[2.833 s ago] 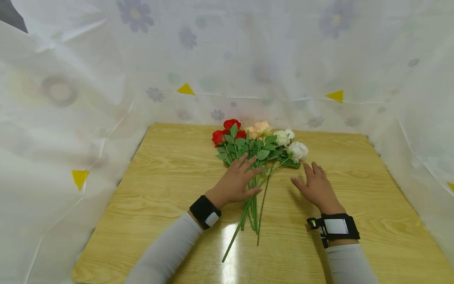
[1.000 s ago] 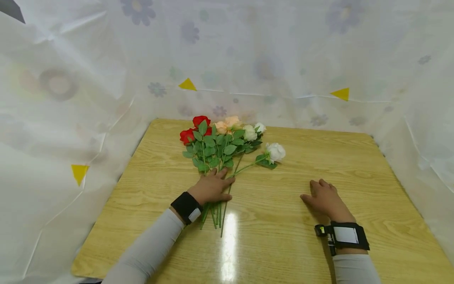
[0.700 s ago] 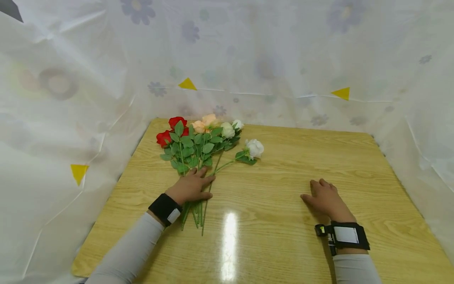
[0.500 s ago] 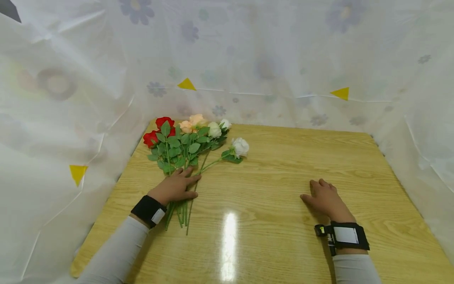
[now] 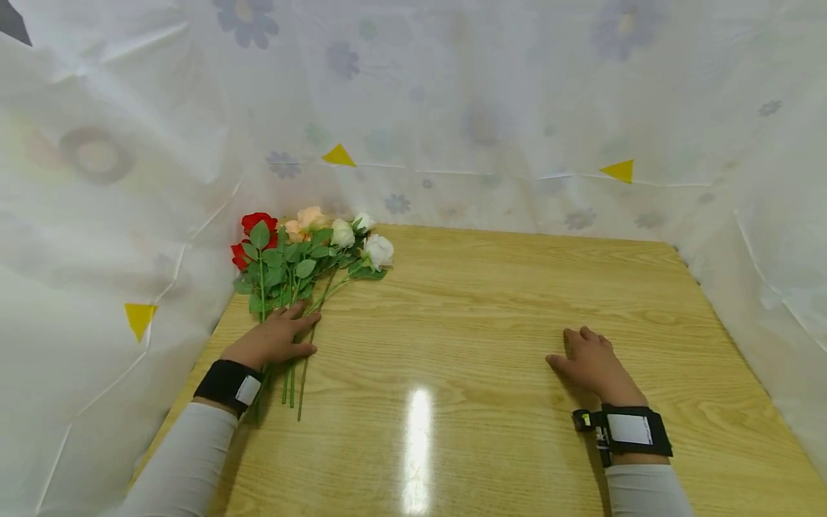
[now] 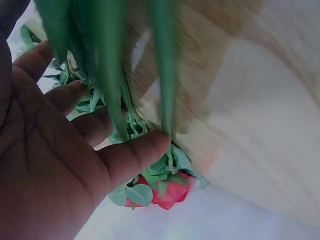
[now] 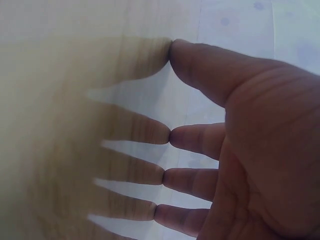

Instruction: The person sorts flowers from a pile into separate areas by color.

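In the head view a bunch of long-stemmed roses lies at the left of the table: red roses [image 5: 259, 222], peach roses [image 5: 312, 217] and white roses [image 5: 378, 251]. My left hand [image 5: 274, 339] lies over their green stems [image 5: 292, 388] with its fingers spread. Seen from the left wrist, the fingers [image 6: 135, 155] extend across the stems, touching them without curling round, and a red rose [image 6: 172, 192] shows beyond. Over on the right, my right hand [image 5: 594, 366] rests its fingertips on the tabletop and holds nothing; the right wrist view shows its fingers [image 7: 192, 184] apart.
The wood-grain table [image 5: 491, 316] has white patterned sheeting [image 5: 452, 108] behind it and at both sides. Yellow triangles [image 5: 339, 155] mark the sheeting. The red blooms are close to the left sheet. A light reflection shines on the tabletop.
My left hand has slid the roses leftward from the middle of the table. The stray white rose has swung back toward the others. My right hand lowered to the tabletop earlier and stays still.
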`<state>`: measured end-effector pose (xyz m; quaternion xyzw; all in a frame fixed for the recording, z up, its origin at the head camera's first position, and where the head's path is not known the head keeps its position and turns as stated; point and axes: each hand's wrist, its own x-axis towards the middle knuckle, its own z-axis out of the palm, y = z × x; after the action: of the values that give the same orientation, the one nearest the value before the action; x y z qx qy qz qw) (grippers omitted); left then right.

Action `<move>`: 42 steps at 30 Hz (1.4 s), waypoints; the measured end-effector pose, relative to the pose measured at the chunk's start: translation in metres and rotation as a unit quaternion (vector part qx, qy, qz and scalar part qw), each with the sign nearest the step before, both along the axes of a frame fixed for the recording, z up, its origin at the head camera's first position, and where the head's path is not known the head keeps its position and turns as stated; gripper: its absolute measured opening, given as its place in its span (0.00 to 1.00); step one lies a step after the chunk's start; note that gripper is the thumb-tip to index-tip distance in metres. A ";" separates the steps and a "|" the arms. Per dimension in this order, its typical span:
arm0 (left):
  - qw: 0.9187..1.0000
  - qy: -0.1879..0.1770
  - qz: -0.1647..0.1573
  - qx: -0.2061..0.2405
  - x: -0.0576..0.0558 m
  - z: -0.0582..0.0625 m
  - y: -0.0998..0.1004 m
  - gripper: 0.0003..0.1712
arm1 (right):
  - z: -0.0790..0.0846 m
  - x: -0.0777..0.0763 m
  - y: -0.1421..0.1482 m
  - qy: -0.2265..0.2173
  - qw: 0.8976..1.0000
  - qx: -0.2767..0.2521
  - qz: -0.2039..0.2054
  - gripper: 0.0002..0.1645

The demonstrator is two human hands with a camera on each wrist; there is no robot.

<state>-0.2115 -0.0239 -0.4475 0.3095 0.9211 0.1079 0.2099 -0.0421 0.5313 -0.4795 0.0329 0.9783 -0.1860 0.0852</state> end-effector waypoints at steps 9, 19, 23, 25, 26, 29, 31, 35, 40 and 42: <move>0.999 0.027 0.002 -0.026 0.001 0.001 0.008 0.42 | 0.004 0.002 -0.002 0.001 1.000 0.005 -0.001 0.45; 0.998 0.049 0.044 0.019 0.007 0.015 0.027 0.43 | 0.003 -0.001 -0.011 0.003 1.000 0.014 -0.001 0.44; 0.993 0.030 0.095 0.065 -0.001 0.020 0.025 0.42 | 0.003 -0.001 -0.012 -0.003 1.000 0.017 -0.007 0.45; 0.987 0.027 0.141 0.076 -0.005 0.023 0.016 0.40 | 0.003 -0.001 -0.013 -0.006 1.000 0.015 -0.010 0.45; 0.983 0.033 0.163 0.078 -0.008 0.023 0.010 0.39 | 0.003 -0.001 -0.013 -0.007 1.000 0.013 -0.012 0.45; 0.971 0.045 0.224 0.075 -0.011 0.024 -0.012 0.37 | 0.003 0.000 -0.015 -0.009 1.000 0.010 -0.014 0.45; 0.965 0.036 0.250 0.068 -0.012 0.024 -0.025 0.37 | 0.003 0.000 -0.015 -0.009 1.000 0.012 -0.014 0.45; 0.964 -0.010 0.261 0.050 -0.011 0.020 -0.041 0.40 | 0.005 -0.001 -0.015 -0.008 1.000 0.021 -0.014 0.45; 0.963 -0.052 0.259 0.056 -0.012 0.009 -0.045 0.38 | 0.005 -0.001 -0.014 -0.005 1.000 0.022 -0.011 0.45; 0.963 -0.047 0.259 0.061 -0.011 0.005 -0.045 0.37 | 0.003 -0.002 -0.014 -0.004 1.000 0.021 -0.009 0.45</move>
<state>-0.2229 -0.0688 -0.4421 0.0669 0.9505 0.2294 0.1988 -0.0437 0.5173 -0.4763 0.0445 0.9812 -0.1663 0.0872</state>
